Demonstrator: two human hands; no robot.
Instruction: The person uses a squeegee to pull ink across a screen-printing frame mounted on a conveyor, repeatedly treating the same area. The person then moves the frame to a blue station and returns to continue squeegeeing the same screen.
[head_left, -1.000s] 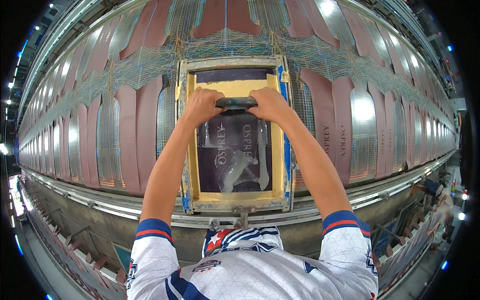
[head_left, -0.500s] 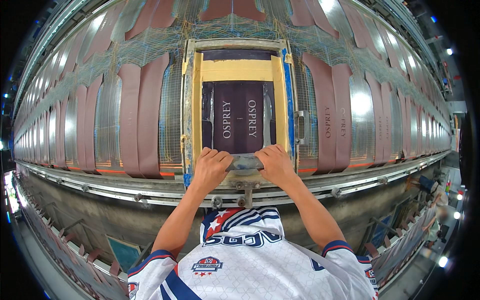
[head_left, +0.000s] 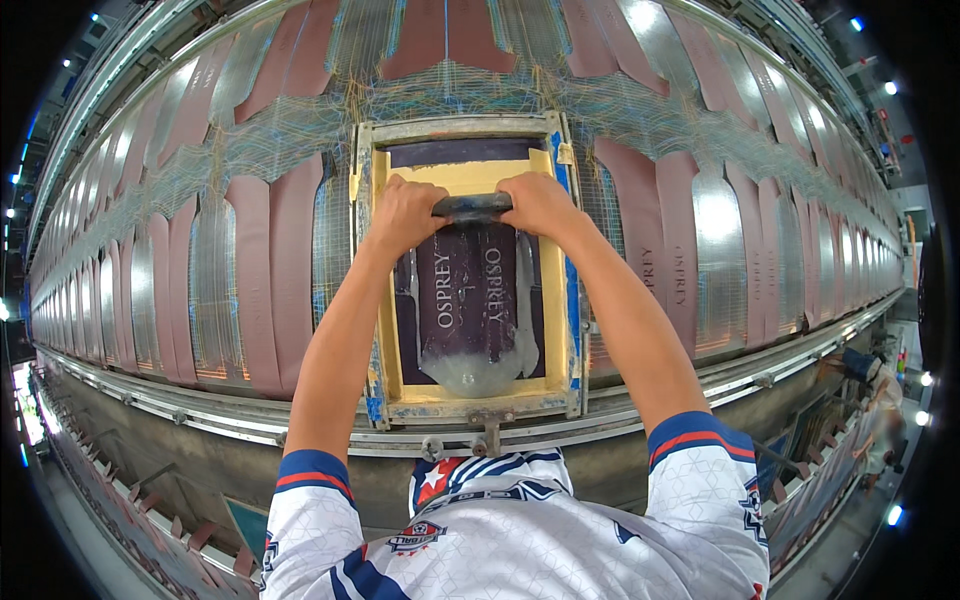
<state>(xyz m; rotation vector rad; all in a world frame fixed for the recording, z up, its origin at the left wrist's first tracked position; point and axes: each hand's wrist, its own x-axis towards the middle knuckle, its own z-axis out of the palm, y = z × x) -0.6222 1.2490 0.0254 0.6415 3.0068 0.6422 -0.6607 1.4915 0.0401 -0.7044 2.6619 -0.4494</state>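
Clenching a dark squeegee handle (head_left: 472, 207) from both ends, the left hand (head_left: 403, 212) and right hand (head_left: 540, 203) each keep a closed grip on it, knuckles up, arms stretched forward. The squeegee sits across the far part of a screen-printing frame (head_left: 562, 300), just below the frame's yellow-taped far band. Under and nearer than the handle, the dark purple mesh (head_left: 467, 300) shows pale lettering, and a smear of whitish ink (head_left: 470, 372) pools at the mesh's near end. The frame lies at the near edge of a long printing desk (head_left: 150, 380), over rows of maroon fabric strips (head_left: 270, 270) laid side by side with shiny bare strips between. A metal rail (head_left: 780, 370) runs along the near edge.
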